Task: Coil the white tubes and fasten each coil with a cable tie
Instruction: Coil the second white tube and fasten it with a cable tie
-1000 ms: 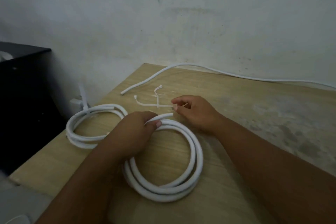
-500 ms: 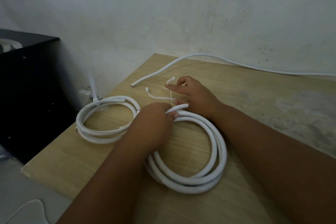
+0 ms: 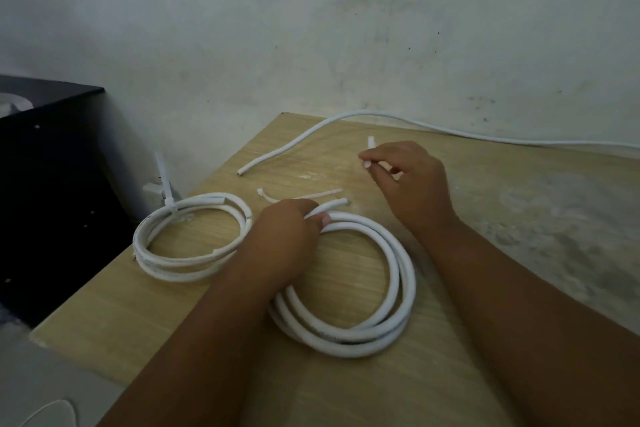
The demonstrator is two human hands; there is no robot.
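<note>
White coil [image 3: 398, 274] clamped in left hand [image 3: 287, 236]; right hand [image 3: 412, 180] pinches cable tie [image 3: 370, 144].

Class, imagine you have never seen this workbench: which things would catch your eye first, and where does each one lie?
First, the big white tube coil at the centre of the wooden table, pinned at its top by the left hand. Next, the right hand behind it, pinching a cable tie. Then the tied coil at the table's left edge.

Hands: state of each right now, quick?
Left hand: closed on the untied tube coil, pinning it to the table.
Right hand: pinching a cable tie, lifted off the table.
</note>
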